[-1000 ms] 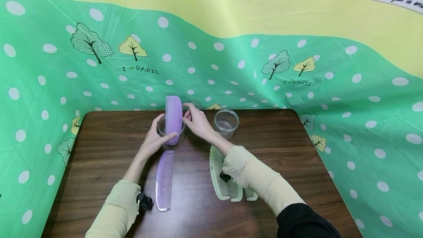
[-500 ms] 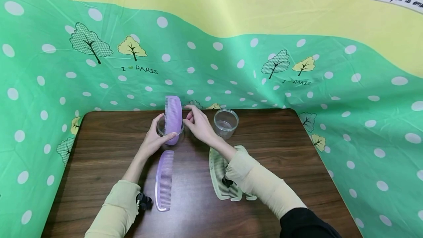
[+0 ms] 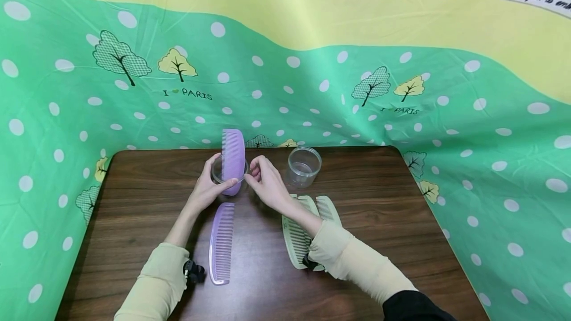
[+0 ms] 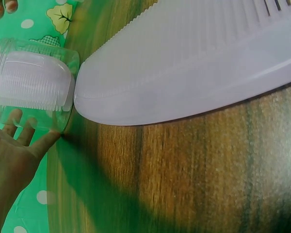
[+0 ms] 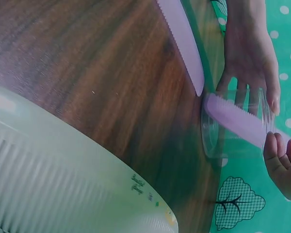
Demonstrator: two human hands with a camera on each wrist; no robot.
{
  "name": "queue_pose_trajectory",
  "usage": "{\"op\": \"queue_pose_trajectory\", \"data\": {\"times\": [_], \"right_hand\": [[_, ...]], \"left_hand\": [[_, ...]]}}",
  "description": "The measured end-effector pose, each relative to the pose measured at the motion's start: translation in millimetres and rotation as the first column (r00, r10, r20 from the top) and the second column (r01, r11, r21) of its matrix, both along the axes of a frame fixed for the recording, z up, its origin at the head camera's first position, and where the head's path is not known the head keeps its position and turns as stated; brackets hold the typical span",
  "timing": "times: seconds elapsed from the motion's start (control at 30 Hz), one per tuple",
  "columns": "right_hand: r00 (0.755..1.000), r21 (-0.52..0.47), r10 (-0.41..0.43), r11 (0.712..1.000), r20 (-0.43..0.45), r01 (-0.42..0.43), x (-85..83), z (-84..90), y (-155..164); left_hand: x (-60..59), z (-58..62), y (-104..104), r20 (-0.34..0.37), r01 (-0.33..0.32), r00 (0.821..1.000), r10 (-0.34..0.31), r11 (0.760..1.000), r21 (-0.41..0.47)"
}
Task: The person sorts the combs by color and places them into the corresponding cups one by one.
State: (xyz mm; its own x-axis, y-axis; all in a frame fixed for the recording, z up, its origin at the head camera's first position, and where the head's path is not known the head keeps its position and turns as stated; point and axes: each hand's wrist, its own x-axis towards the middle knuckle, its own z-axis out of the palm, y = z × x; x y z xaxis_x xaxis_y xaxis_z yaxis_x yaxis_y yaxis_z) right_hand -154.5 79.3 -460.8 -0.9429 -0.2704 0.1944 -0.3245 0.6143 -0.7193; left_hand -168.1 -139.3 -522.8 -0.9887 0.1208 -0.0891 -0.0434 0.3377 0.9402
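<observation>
A purple comb [image 3: 233, 156] stands upright in a clear plastic cup [image 3: 217, 172] at the back of the brown table [image 3: 379, 202]. My left hand [image 3: 213, 183] grips the cup, thumb in front and fingers behind; the left wrist view shows the cup [image 4: 34, 87] against my palm. My right hand [image 3: 260, 180] hovers just right of the cup with loosely curled fingers [image 5: 281, 155] and holds nothing; whether it touches the rim I cannot tell. A second purple comb [image 3: 222, 241] lies flat in front of the cup.
Another clear cup [image 3: 305, 166], empty, stands to the right of my right hand. Pale green combs [image 3: 296, 234] lie side by side under my right forearm. A green spotted cloth [image 3: 490, 172] hangs behind and around the table.
My right hand has let go of the upright comb's edge and drawn back and down beside the cup. More of the green combs now shows. The left hand has stayed on the cup.
</observation>
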Motion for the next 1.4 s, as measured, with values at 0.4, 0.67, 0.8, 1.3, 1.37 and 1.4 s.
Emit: {"op": "queue_pose_trajectory", "data": {"times": [0.4,0.67,0.8,1.3,1.37,1.4], "right_hand": [[0.997,0.088,0.046,0.995,0.066,-0.052,17.0,-2.0,0],[0.989,0.125,0.105,0.985,0.102,-0.118,23.0,-6.2,-4],[0.984,0.148,0.111,0.980,0.138,-0.131,27.1,-8.0,-8],[0.970,0.277,0.071,0.951,0.231,-0.136,46.5,-26.3,-29],[0.970,0.302,0.060,0.944,0.237,-0.132,47.9,-28.1,-31],[0.969,0.311,0.057,0.941,0.239,-0.133,48.5,-28.7,-32]], "left_hand": [[0.7,-0.3,-1,-0.005,-0.002,1.000,0.002,1.000,-0.005],[-0.1,-1.2,0,-0.002,-0.003,1.000,0.003,1.000,-0.014],[0.2,-0.3,0,0.001,0.001,1.000,-0.001,1.000,-0.006],[0.5,0.0,0,0.005,-0.003,1.000,0.004,1.000,-0.004],[0.6,0.4,0,0.004,0.000,1.000,0.000,1.000,-0.004],[0.5,0.5,0,0.004,0.000,1.000,0.000,1.000,-0.001]]}}
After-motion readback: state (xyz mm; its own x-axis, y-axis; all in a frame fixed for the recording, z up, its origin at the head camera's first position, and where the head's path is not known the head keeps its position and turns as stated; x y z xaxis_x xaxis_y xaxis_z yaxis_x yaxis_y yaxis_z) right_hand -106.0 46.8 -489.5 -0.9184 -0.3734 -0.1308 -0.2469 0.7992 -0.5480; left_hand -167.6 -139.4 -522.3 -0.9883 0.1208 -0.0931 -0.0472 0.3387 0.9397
